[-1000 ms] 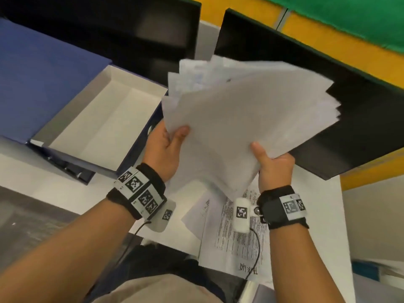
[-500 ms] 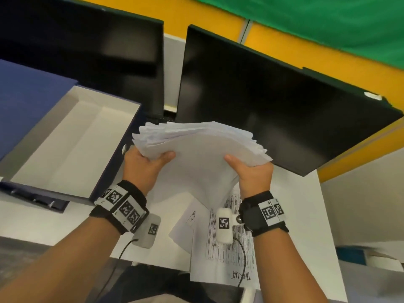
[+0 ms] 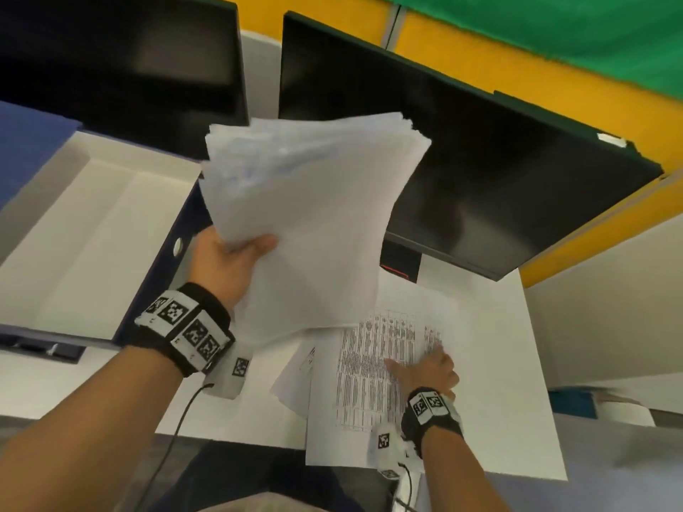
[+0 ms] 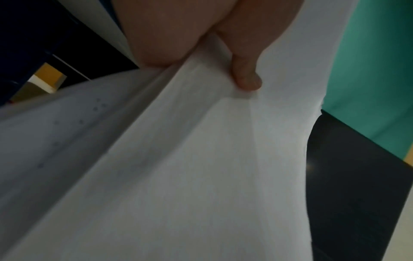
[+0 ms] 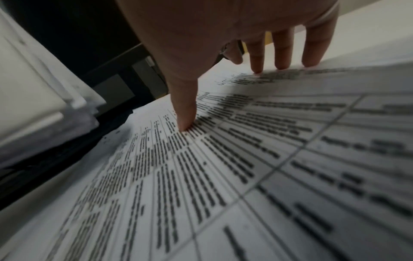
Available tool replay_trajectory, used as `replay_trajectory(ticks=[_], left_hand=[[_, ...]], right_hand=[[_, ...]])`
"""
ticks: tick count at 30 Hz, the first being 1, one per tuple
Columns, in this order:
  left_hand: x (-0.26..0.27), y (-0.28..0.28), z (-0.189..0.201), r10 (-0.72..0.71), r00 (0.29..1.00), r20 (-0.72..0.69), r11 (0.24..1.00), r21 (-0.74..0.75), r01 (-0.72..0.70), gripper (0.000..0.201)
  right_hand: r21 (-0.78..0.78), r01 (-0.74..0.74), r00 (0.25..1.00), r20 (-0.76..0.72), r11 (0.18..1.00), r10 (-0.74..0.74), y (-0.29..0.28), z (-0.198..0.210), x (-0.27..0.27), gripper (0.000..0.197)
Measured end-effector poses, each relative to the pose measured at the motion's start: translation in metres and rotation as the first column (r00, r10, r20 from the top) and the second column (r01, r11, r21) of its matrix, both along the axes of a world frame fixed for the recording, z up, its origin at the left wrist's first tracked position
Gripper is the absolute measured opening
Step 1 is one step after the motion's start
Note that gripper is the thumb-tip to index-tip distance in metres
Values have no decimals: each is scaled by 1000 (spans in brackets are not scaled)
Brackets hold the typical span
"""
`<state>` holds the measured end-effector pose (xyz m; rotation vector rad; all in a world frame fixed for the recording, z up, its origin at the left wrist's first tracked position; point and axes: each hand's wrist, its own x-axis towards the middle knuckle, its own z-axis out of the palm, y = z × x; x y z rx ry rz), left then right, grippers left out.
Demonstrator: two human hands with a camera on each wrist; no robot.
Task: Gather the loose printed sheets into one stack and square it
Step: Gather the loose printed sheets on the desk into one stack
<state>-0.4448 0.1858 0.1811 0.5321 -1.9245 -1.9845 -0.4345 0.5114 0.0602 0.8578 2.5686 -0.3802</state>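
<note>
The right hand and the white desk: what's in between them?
The printed sheet with table rows lies flat on the desk under the right hand's straight fingertips; the right wrist view shows it.

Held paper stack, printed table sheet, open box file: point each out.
held paper stack [image 3: 314, 216], head view, blank top face.
printed table sheet [image 5: 245, 167], right wrist view, printed rows.
open box file [image 3: 92, 234], head view, white inside floor.

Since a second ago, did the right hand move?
Yes. The right hand let go of the stack and dropped onto the printed sheet on the desk.
</note>
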Motion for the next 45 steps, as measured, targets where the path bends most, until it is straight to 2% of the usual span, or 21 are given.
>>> replay_trajectory(ticks=[3, 5, 10, 15, 17, 21, 22, 30, 34, 37, 40, 41, 43, 44, 45], left_hand=[[2, 2, -1, 19, 999, 29, 996, 90, -21, 27], [5, 6, 1, 12, 1000, 16, 990, 140, -14, 26], [7, 9, 1, -33, 999, -4, 986, 166, 33, 28], [5, 5, 0, -37, 999, 6, 984, 173, 35, 37], [5, 3, 0, -47, 999, -1, 984, 173, 47, 38], [6, 3, -2, -45, 999, -6, 983, 178, 46, 33], [6, 3, -2, -44, 999, -6, 983, 179, 44, 32], [3, 5, -6, -31, 1000, -3, 986, 162, 31, 35], [1, 8, -9, -58, 998, 5, 985, 162, 57, 35], [0, 6, -19, -66, 996, 52, 989, 138, 58, 37], [-2, 3, -36, -65, 988, 140, 994, 92, 52, 40], [-2, 3, -45, -60, 980, 190, 996, 73, 47, 40], [-2, 4, -63, -42, 945, 325, 998, 53, 26, 40], [-2, 5, -71, -38, 920, 391, 999, 50, 19, 41], [-1, 6, -79, -45, 897, 439, 999, 37, 32, 41]], right_hand=[[26, -70, 998, 5, 997, 70, -8, -2, 1, 122], [-40, -66, 998, -12, 997, 66, -15, -2, -4, 114], [-226, 54, 998, 4, 973, -55, -29, 4, -14, 81], [-222, 157, 983, -58, 962, -174, -14, 5, -14, 49], [-144, 186, 977, -82, 972, -199, 1, 6, -12, 51], [-25, 150, 988, -20, 988, -151, 5, 4, -9, 93], [-16, 136, 991, -14, 991, -137, 1, 4, -8, 99], [15, 101, 993, -66, 995, -100, -5, 2, -9, 96], [-70, 117, 981, -149, 991, -126, -5, 4, -9, 85], [-202, 104, 943, -290, 974, -161, 0, 10, -8, 63], [-273, 146, 898, -366, 951, -243, 7, 20, -9, 62], [-273, 158, 892, -372, 949, -256, 9, 23, -10, 58], [-238, 139, 910, -353, 961, -219, 13, 28, -11, 34], [-225, 119, 926, -327, 967, -189, 14, 32, -11, 28], [-225, 107, 946, -278, 968, -169, 14, 33, -11, 32]])
